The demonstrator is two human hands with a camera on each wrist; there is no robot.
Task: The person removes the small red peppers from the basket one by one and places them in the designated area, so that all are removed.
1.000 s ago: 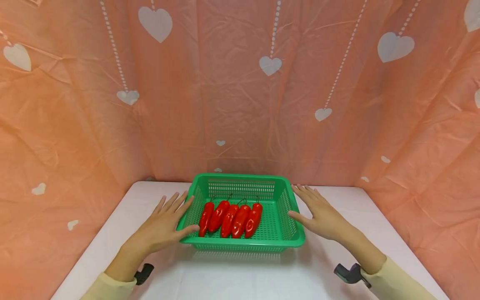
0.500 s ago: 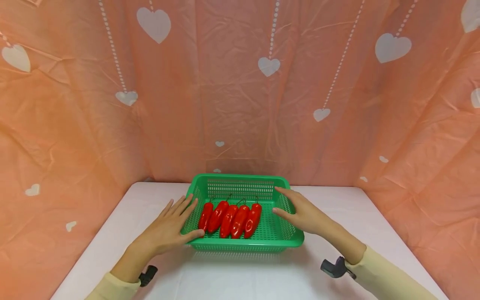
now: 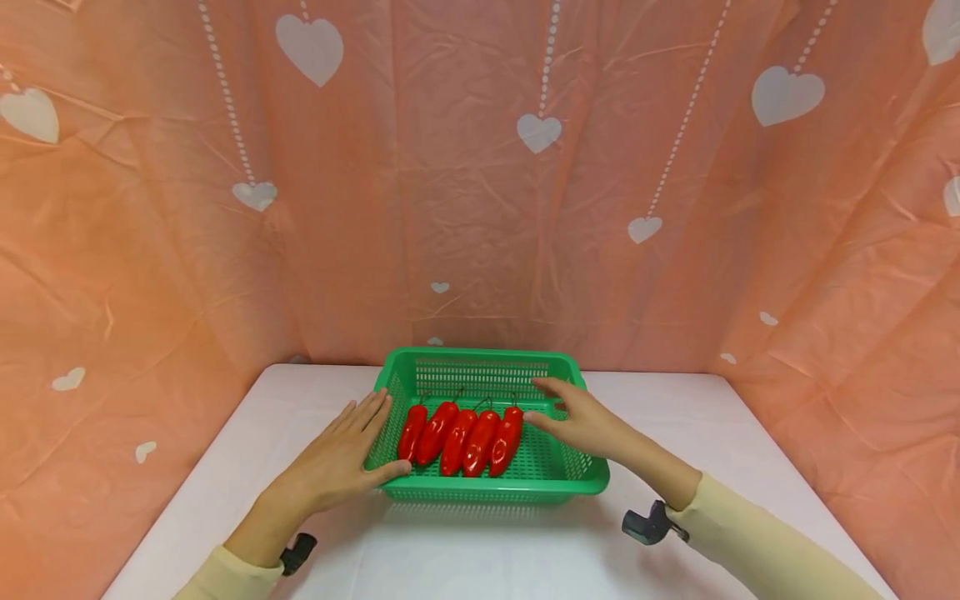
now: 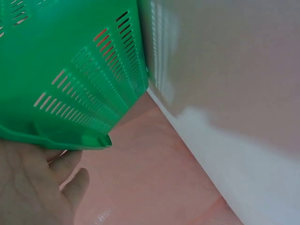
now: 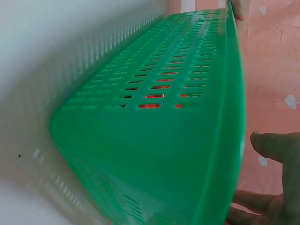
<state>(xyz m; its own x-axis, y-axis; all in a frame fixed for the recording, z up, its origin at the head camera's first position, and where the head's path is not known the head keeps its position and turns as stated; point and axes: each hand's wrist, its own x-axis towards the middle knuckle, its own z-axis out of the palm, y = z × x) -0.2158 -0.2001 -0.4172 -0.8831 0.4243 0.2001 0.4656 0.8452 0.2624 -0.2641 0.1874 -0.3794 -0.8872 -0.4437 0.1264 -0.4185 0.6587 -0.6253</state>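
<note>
Saw five red peppers (image 3: 457,443) right between the hands, side by side on the floor of the green basket (image 3: 495,486), with stems toward the far wall! Hovered the right hand (image 3: 581,422) over the basket's right side, relaxed, with thumb and fingers parted on nothing, and close in toward the top of the rightmost pepper (image 3: 507,442); could not tell touching from apart. Laid out the left hand (image 3: 341,454) at the left rim, straight-fingered, gripping nothing, thumb near the leftmost pepper (image 3: 412,433).
</note>
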